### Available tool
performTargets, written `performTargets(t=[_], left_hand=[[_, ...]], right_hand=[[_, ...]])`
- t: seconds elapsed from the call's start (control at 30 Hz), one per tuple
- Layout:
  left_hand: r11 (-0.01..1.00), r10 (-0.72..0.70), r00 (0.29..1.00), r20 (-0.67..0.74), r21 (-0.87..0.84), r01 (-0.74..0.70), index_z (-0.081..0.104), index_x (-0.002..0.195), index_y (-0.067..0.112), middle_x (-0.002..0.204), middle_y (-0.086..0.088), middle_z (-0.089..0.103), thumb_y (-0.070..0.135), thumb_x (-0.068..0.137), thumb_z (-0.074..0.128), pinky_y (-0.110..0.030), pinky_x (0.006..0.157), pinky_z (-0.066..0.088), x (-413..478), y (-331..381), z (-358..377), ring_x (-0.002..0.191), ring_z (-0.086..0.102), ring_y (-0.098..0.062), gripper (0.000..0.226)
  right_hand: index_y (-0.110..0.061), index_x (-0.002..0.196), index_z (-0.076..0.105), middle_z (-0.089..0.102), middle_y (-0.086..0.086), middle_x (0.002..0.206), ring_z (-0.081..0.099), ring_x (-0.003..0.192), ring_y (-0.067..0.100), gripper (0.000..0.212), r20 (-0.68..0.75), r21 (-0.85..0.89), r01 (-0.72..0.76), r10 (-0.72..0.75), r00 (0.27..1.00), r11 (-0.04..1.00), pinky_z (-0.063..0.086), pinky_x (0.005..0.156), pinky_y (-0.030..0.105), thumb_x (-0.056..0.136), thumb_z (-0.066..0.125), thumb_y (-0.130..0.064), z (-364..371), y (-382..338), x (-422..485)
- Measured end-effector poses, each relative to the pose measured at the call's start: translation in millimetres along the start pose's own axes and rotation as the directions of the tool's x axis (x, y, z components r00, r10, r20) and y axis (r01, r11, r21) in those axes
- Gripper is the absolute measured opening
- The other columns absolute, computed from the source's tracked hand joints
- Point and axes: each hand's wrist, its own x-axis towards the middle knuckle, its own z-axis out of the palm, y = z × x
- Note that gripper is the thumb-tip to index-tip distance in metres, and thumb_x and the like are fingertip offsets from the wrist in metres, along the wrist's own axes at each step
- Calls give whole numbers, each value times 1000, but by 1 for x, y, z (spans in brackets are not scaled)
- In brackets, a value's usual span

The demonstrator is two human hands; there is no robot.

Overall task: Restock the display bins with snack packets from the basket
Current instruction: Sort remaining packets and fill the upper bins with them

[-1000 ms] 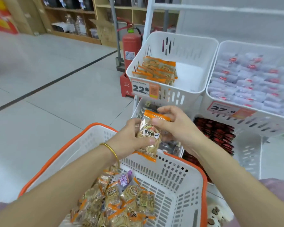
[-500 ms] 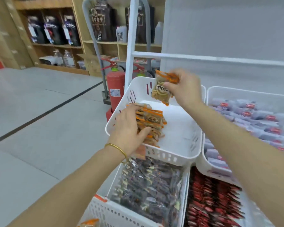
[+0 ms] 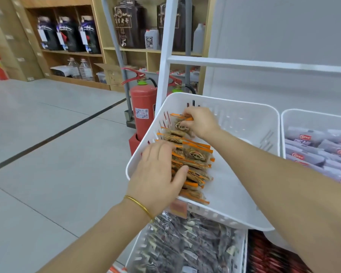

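Packet (image 3: 182, 125) pinched by right hand (image 3: 200, 122) at far end of row (image 3: 193, 160), left hand (image 3: 158, 174) flat on it, bin (image 3: 244, 123) half bare, more likely needed.

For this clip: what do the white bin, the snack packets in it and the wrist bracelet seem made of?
White bin: moulded plastic, smooth semi-matte, with slotted walls and rounded rim. Snack packets: thin glossy plastic film, partly clear over brown contents, orange sealed edges. Bracelet: probably metal, a thin shiny gold-coloured band; which metal cannot be told.
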Motion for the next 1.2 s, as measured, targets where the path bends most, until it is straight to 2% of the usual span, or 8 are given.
performTargets(t=[0.13, 0.33, 0.57, 0.73, 0.83, 0.93, 1.1, 1.2], left_hand=[[1000, 7, 1000, -19, -5, -7, 51, 122, 13, 123, -1, 51, 50, 83, 37, -11, 96, 14, 0, 0, 0, 116, 35, -13, 55], [1000, -6, 1000, -7, -18, 6, 51, 121, 14, 122, 1, 52, 48, 83, 37, -22, 102, 25, -3, 0, -10, 118, 41, -15, 53], [993, -22, 999, 32, -119, 25, 54, 116, 10, 119, -3, 55, 36, 86, 44, -9, 101, 21, -74, 9, -65, 114, 42, -14, 41], [985, -169, 932, 321, 12, 175, 52, 122, 11, 131, -5, 49, 48, 79, 36, -8, 99, 13, -186, -3, -95, 123, 40, -23, 58], [962, -274, 883, 382, 87, 260, 50, 125, 15, 132, 0, 47, 56, 71, 27, -11, 95, 15, -243, -11, -110, 122, 36, -19, 72], [949, -314, 839, 445, 160, 271, 53, 123, 14, 130, -4, 50, 51, 76, 32, -17, 100, 18, -276, -16, -121, 125, 41, -24, 64], [948, -296, 795, 530, 262, 178, 58, 119, 12, 125, -10, 55, 49, 78, 28, -30, 104, 27, -303, -31, -130, 119, 49, -32, 62], [930, -351, 754, 556, 303, 209, 56, 123, 16, 126, -5, 54, 39, 87, 41, -34, 102, 36, -315, -37, -135, 119, 48, -31, 45]], right_hand=[[-9, 116, 59, 63, 11, 112, 56, 105, 28, 29, 81, 85, -18, 12, 997, 996, 42, 84, 32, 89, 63, -21, 1, -5, 2], [-6, 144, 28, 39, 15, 145, 39, 133, 27, 65, 230, 260, -184, 125, 965, 948, 37, 101, 31, 87, 58, -1, -37, -10, -23], [-10, 126, 50, 55, 8, 113, 57, 107, 28, 53, -71, 508, -12, 56, 996, 861, 48, 90, 36, 80, 41, 13, -81, -65, -114], [-23, 106, 55, 59, 3, 101, 65, 84, 20, 42, 221, 743, -112, -84, 972, 659, 55, 69, 39, 84, 46, 11, -24, -134, -230], [-18, 108, 56, 59, 6, 98, 62, 75, 19, 40, 489, 686, -309, -103, 866, 659, 51, 61, 34, 84, 43, 12, 41, -146, -289], [-13, 113, 57, 57, 4, 98, 58, 80, 19, 35, 648, 527, -437, -12, 762, 729, 47, 61, 28, 88, 43, 7, 111, -139, -334], [-7, 131, 46, 55, 12, 123, 55, 105, 25, 38, 720, 316, -520, 157, 676, 794, 46, 89, 37, 95, 53, -18, 202, -139, -373], [0, 131, 44, 56, 13, 110, 56, 99, 26, 46, 711, 269, -571, 241, 661, 775, 42, 79, 32, 95, 53, -28, 245, -159, -371]])
